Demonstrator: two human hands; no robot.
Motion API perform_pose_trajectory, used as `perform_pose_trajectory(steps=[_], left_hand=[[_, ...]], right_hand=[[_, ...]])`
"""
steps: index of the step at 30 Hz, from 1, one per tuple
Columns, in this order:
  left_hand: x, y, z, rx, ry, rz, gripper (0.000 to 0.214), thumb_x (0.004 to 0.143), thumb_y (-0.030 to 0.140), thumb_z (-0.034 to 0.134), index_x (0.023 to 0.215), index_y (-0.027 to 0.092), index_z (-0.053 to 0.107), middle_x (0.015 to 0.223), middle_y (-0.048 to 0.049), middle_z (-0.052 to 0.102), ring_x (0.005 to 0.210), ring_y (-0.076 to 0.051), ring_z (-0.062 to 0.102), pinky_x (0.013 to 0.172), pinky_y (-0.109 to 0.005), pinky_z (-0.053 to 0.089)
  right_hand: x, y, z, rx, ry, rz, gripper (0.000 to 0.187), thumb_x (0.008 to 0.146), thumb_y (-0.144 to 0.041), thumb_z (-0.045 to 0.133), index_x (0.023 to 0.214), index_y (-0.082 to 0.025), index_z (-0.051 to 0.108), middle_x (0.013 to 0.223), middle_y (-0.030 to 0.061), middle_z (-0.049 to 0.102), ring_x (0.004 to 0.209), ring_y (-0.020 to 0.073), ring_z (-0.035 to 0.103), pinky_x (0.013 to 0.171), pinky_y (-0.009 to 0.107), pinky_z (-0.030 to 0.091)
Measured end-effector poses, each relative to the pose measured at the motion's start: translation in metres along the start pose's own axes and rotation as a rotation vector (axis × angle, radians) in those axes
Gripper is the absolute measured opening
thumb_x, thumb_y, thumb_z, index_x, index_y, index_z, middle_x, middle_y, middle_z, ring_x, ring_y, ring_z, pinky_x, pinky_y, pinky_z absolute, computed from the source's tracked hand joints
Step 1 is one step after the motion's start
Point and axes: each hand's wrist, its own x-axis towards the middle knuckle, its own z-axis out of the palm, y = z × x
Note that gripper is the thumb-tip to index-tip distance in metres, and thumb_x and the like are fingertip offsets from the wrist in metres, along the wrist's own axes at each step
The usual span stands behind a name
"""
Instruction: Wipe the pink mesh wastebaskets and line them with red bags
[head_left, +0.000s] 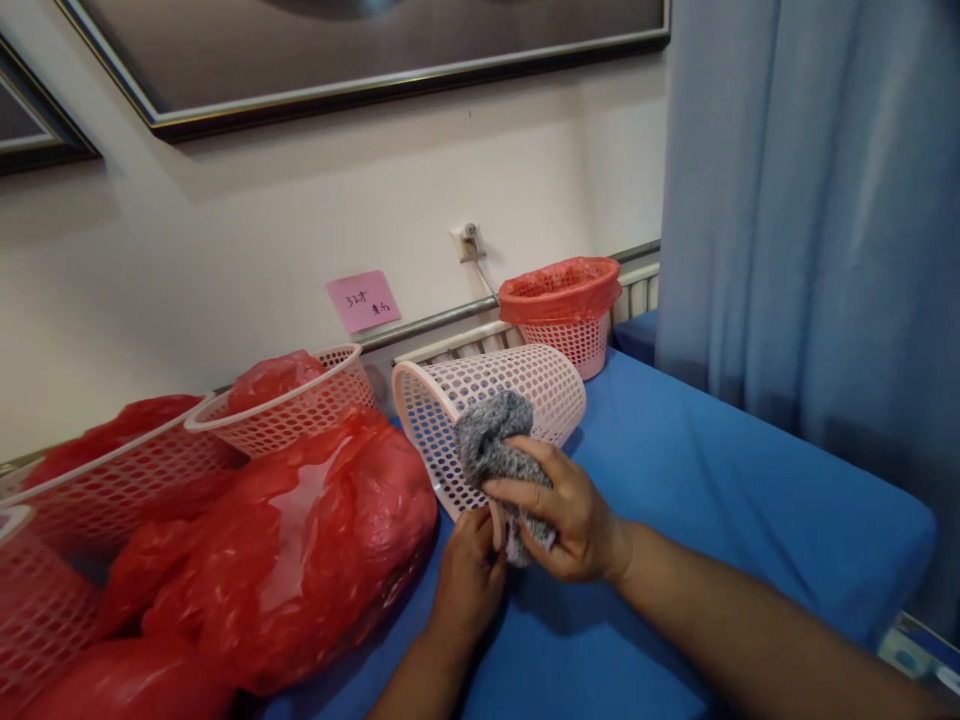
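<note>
A pale pink perforated plastic basket lies on its side on the blue surface, its opening facing left and toward me. My left hand grips its near rim, fingers closed around the edge. A grey speckled cloth is bunched in my right hand, which presses it against the basket's outer side close to the rim. Part of the cloth hangs below my right fingers. Just left of my left hand sits a large full red plastic bag.
Behind stands an upright basket with a red liner. More baskets with red bags crowd the left. A metal rail and a pink note are along the wall. A blue curtain hangs at right, beside the blue bed.
</note>
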Motion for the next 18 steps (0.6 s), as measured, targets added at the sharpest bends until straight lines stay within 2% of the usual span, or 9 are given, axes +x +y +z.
perform_pose_trajectory(steps=[1, 3, 5, 8, 10, 11, 12, 16, 18], left_hand=[[0.000, -0.001, 0.000, -0.002, -0.008, -0.006, 0.030, 0.090, 0.022, 0.057, 0.115, 0.020, 0.074, 0.112, -0.0114, 0.073, 0.103, -0.028, 0.068, 0.090, -0.044, 0.059], [0.001, -0.001, 0.000, 0.011, -0.017, -0.023, 0.030, 0.091, 0.021, 0.055, 0.114, 0.021, 0.074, 0.113, -0.0113, 0.073, 0.105, -0.028, 0.067, 0.092, -0.044, 0.058], [0.001, -0.001, 0.000, 0.037, -0.027, -0.041, 0.028, 0.093, 0.022, 0.052, 0.108, 0.021, 0.076, 0.110, -0.0112, 0.074, 0.104, -0.028, 0.067, 0.092, -0.045, 0.058], [0.001, -0.001, 0.003, 0.069, -0.065, -0.048, 0.027, 0.093, 0.020, 0.053, 0.105, 0.021, 0.077, 0.106, -0.0110, 0.073, 0.101, -0.028, 0.066, 0.089, -0.045, 0.058], [0.001, -0.002, 0.005, 0.079, -0.090, -0.036, 0.032, 0.089, 0.015, 0.056, 0.113, 0.022, 0.076, 0.112, -0.0107, 0.073, 0.105, -0.028, 0.065, 0.092, -0.046, 0.058], [0.000, -0.003, 0.006, 0.086, -0.099, -0.032, 0.036, 0.087, 0.012, 0.057, 0.116, 0.024, 0.075, 0.114, -0.0105, 0.072, 0.106, -0.028, 0.065, 0.093, -0.047, 0.057], [0.000, -0.004, 0.007, 0.094, -0.106, -0.033, 0.040, 0.086, 0.010, 0.058, 0.118, 0.024, 0.075, 0.116, -0.0103, 0.072, 0.107, -0.028, 0.065, 0.094, -0.047, 0.057], [0.000, -0.003, 0.006, 0.096, -0.123, -0.057, 0.043, 0.082, 0.005, 0.059, 0.117, 0.024, 0.076, 0.116, -0.0105, 0.073, 0.108, -0.029, 0.065, 0.097, -0.050, 0.056], [0.001, 0.003, 0.004, 0.029, -0.105, -0.060, 0.041, 0.083, 0.010, 0.062, 0.119, 0.023, 0.075, 0.121, -0.0112, 0.073, 0.113, -0.031, 0.065, 0.101, -0.053, 0.054]], right_hand=[[0.000, -0.003, 0.001, 0.017, -0.010, -0.033, 0.057, 0.083, -0.019, 0.059, 0.139, -0.025, 0.058, 0.151, 0.0118, 0.043, 0.134, 0.0276, 0.054, 0.110, 0.043, 0.051], [-0.002, 0.009, -0.001, -0.038, 0.037, 0.052, 0.056, 0.081, -0.018, 0.059, 0.137, -0.025, 0.060, 0.149, 0.0118, 0.046, 0.134, 0.0288, 0.054, 0.111, 0.045, 0.050], [-0.005, 0.040, -0.007, -0.169, 0.134, 0.304, 0.055, 0.079, -0.016, 0.059, 0.133, -0.025, 0.064, 0.147, 0.0121, 0.049, 0.135, 0.0314, 0.054, 0.113, 0.050, 0.048], [-0.008, 0.092, -0.022, -0.316, 0.268, 0.805, 0.053, 0.076, -0.015, 0.058, 0.127, -0.023, 0.069, 0.137, 0.0141, 0.055, 0.127, 0.0342, 0.061, 0.113, 0.055, 0.047], [-0.007, 0.108, -0.028, -0.336, 0.301, 0.987, 0.051, 0.075, -0.016, 0.058, 0.125, -0.021, 0.070, 0.131, 0.0150, 0.059, 0.121, 0.0345, 0.064, 0.112, 0.057, 0.047], [-0.006, 0.108, -0.030, -0.334, 0.307, 0.978, 0.051, 0.076, -0.016, 0.058, 0.125, -0.020, 0.070, 0.132, 0.0151, 0.059, 0.123, 0.0346, 0.063, 0.113, 0.057, 0.046], [-0.004, 0.101, -0.030, -0.326, 0.306, 0.900, 0.051, 0.077, -0.016, 0.058, 0.126, -0.021, 0.070, 0.135, 0.0150, 0.057, 0.126, 0.0344, 0.061, 0.114, 0.056, 0.046], [0.005, 0.044, -0.023, -0.172, 0.161, 0.269, 0.054, 0.080, -0.015, 0.058, 0.133, -0.027, 0.063, 0.151, 0.0108, 0.047, 0.137, 0.0304, 0.052, 0.114, 0.050, 0.046], [0.009, 0.017, -0.020, -0.061, 0.077, 0.058, 0.054, 0.080, -0.017, 0.059, 0.133, -0.027, 0.061, 0.149, 0.0107, 0.048, 0.133, 0.0289, 0.056, 0.110, 0.048, 0.050]])
